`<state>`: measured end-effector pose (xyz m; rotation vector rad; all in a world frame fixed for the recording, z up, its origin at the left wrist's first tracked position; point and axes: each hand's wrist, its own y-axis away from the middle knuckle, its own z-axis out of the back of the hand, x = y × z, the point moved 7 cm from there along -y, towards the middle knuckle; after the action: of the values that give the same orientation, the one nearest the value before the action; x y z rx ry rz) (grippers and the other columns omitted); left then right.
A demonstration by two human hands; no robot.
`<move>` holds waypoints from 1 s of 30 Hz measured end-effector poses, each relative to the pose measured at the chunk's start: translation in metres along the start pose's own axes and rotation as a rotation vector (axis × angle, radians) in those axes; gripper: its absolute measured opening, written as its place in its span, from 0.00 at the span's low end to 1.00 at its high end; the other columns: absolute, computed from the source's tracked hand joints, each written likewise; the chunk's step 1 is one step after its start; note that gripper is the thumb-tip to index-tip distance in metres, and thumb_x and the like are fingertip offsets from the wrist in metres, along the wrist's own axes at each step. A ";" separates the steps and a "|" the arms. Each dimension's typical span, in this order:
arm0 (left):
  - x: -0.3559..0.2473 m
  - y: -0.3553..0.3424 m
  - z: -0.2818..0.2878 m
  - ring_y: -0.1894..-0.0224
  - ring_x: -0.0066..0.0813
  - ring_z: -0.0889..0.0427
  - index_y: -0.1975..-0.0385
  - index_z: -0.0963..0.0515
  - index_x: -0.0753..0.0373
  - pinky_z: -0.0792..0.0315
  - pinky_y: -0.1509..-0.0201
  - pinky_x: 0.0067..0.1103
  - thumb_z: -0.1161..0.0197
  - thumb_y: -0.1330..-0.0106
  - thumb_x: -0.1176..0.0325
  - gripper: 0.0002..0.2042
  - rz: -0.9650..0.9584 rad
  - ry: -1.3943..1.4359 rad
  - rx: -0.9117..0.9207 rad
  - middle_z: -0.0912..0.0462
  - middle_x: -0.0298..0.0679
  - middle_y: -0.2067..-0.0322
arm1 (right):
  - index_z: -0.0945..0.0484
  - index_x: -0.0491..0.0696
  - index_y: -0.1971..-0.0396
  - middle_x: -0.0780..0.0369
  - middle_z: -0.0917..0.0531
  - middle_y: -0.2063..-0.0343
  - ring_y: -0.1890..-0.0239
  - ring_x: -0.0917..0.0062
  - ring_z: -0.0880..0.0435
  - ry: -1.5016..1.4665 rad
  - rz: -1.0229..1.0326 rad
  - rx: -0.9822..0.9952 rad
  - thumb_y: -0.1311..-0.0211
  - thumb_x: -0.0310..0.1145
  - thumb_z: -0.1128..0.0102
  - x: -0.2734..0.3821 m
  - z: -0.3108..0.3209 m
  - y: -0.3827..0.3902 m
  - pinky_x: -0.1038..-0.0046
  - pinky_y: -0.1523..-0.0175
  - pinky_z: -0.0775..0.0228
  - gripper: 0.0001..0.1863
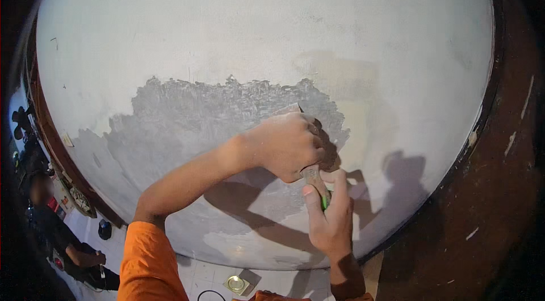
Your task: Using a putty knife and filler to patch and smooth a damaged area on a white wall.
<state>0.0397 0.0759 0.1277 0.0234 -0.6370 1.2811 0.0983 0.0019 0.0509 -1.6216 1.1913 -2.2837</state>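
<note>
My right hand (pixel 332 213) grips the handle of a putty knife (pixel 312 176), which has a green strip near its end. My left hand (pixel 289 145) reaches in from the left and is curled over the tool's upper part against the wall. A thin edge that looks like the blade shows just past the knuckles. How the left fingers sit on it is hidden. Under and around the hands is a rough grey patch (pixel 187 114) on the white wall (pixel 255 17), with a ragged upper edge.
At the far left a person in dark clothes (pixel 57 233) sits or crouches near assorted items. An open round tin (pixel 236 284) stands on the tiled floor below the wall. To the right is a brown surface (pixel 454 244) with pale scuffs. My arms' shadows fall across the wall.
</note>
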 end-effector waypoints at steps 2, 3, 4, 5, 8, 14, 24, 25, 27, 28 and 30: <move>0.012 -0.004 0.006 0.68 0.43 0.19 0.80 0.24 0.63 0.24 0.58 0.32 0.37 0.62 0.60 0.13 -0.001 -0.048 -0.023 0.22 0.40 0.79 | 0.31 0.43 0.58 0.56 0.23 0.68 0.66 0.75 0.25 -0.040 0.050 -0.015 0.32 0.37 0.42 -0.001 -0.001 -0.008 0.70 0.58 0.32 0.14; 0.018 -0.006 0.010 0.67 0.42 0.19 0.79 0.23 0.63 0.24 0.57 0.31 0.37 0.62 0.60 0.14 0.002 -0.098 -0.043 0.21 0.41 0.78 | 0.31 0.43 0.58 0.56 0.23 0.68 0.66 0.75 0.25 -0.035 0.050 -0.018 0.32 0.37 0.42 0.002 0.003 -0.017 0.70 0.58 0.32 0.14; 0.020 -0.005 0.018 0.67 0.42 0.19 0.79 0.23 0.63 0.24 0.57 0.31 0.37 0.62 0.60 0.14 0.008 -0.098 -0.036 0.21 0.41 0.78 | 0.31 0.42 0.58 0.52 0.21 0.68 0.64 0.66 0.21 -0.016 0.070 0.010 0.32 0.35 0.43 0.010 0.003 -0.026 0.67 0.59 0.30 0.13; 0.021 -0.010 0.023 0.66 0.43 0.18 0.77 0.22 0.63 0.24 0.56 0.31 0.37 0.62 0.60 0.14 0.043 -0.091 0.049 0.20 0.41 0.77 | 0.32 0.41 0.57 0.48 0.20 0.68 0.63 0.57 0.16 0.013 0.089 0.032 0.32 0.34 0.44 0.016 0.005 -0.030 0.64 0.60 0.28 0.12; 0.020 -0.009 0.012 0.65 0.43 0.18 0.76 0.21 0.63 0.24 0.55 0.31 0.36 0.62 0.60 0.15 0.094 -0.105 0.136 0.18 0.43 0.75 | 0.31 0.42 0.58 0.56 0.24 0.69 0.66 0.73 0.25 0.008 0.022 0.017 0.33 0.35 0.42 0.005 0.004 -0.020 0.69 0.58 0.32 0.13; 0.008 -0.002 0.006 0.67 0.43 0.19 0.79 0.22 0.63 0.24 0.57 0.32 0.36 0.62 0.60 0.13 -0.002 -0.035 -0.014 0.19 0.41 0.76 | 0.31 0.42 0.58 0.57 0.25 0.71 0.69 0.74 0.27 0.060 0.083 -0.014 0.34 0.32 0.42 -0.001 0.000 -0.015 0.69 0.61 0.34 0.12; 0.011 -0.006 -0.002 0.70 0.44 0.18 0.81 0.22 0.61 0.25 0.66 0.34 0.36 0.57 0.60 0.11 0.174 -0.159 0.265 0.20 0.41 0.80 | 0.32 0.41 0.59 0.53 0.21 0.70 0.67 0.67 0.20 -0.008 -0.015 0.083 0.33 0.34 0.42 -0.009 0.007 -0.011 0.65 0.59 0.30 0.13; 0.016 -0.013 0.007 0.70 0.44 0.18 0.81 0.22 0.61 0.25 0.66 0.34 0.36 0.57 0.60 0.11 0.169 -0.158 0.262 0.20 0.41 0.80 | 0.32 0.41 0.59 0.53 0.21 0.70 0.67 0.67 0.20 -0.005 -0.016 0.078 0.33 0.34 0.42 -0.006 0.009 -0.019 0.65 0.59 0.30 0.13; 0.023 -0.020 0.023 0.74 0.46 0.16 0.84 0.19 0.62 0.23 0.69 0.36 0.37 0.58 0.62 0.09 0.174 -0.208 0.247 0.18 0.44 0.81 | 0.31 0.41 0.60 0.55 0.22 0.70 0.67 0.69 0.21 -0.040 -0.026 0.057 0.34 0.34 0.41 0.006 0.014 -0.032 0.67 0.58 0.30 0.13; 0.023 -0.020 0.027 0.75 0.48 0.16 0.85 0.19 0.62 0.24 0.70 0.36 0.36 0.59 0.61 0.10 0.194 -0.147 0.197 0.20 0.44 0.84 | 0.31 0.41 0.61 0.56 0.23 0.70 0.66 0.72 0.23 -0.131 -0.055 0.061 0.34 0.34 0.41 0.009 0.014 -0.032 0.68 0.57 0.31 0.13; 0.021 -0.017 0.022 0.74 0.48 0.16 0.84 0.19 0.62 0.23 0.70 0.35 0.36 0.59 0.61 0.10 0.233 -0.183 0.286 0.19 0.44 0.83 | 0.31 0.43 0.61 0.62 0.26 0.74 0.71 0.80 0.29 -0.110 -0.034 0.067 0.33 0.34 0.42 0.003 0.010 -0.029 0.74 0.65 0.36 0.11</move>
<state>0.0487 0.0814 0.1609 0.3123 -0.6203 1.6005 0.1152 0.0152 0.0731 -1.7311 1.0592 -2.1964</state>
